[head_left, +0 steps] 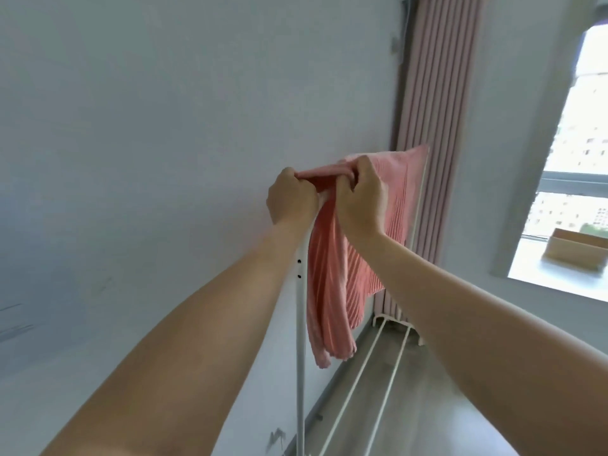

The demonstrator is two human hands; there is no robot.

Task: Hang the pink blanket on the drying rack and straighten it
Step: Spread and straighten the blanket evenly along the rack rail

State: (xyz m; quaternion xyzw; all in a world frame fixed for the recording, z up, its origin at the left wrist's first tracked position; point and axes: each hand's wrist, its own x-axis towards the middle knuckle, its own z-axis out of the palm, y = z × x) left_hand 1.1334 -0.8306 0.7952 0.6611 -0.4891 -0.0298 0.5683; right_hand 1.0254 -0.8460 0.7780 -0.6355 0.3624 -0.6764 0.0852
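Top rail of the white metal drying rack (302, 291): buried under the ribbed pink blanket (332, 291) | left hand (291, 200) fingertips tucked into the fold, unseen | rack's foot cut by the bottom edge | pale wooden box (574, 252) clipped at the right edge

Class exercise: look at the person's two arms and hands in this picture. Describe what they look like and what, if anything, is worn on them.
Both forearms are bare all the way to the bottom edge of the picture, with no sleeves showing. The left hand and right hand wear no gloves. No watch, bracelet or ring is visible on either wrist or on the fingers that show. No markings can be seen on the arms.
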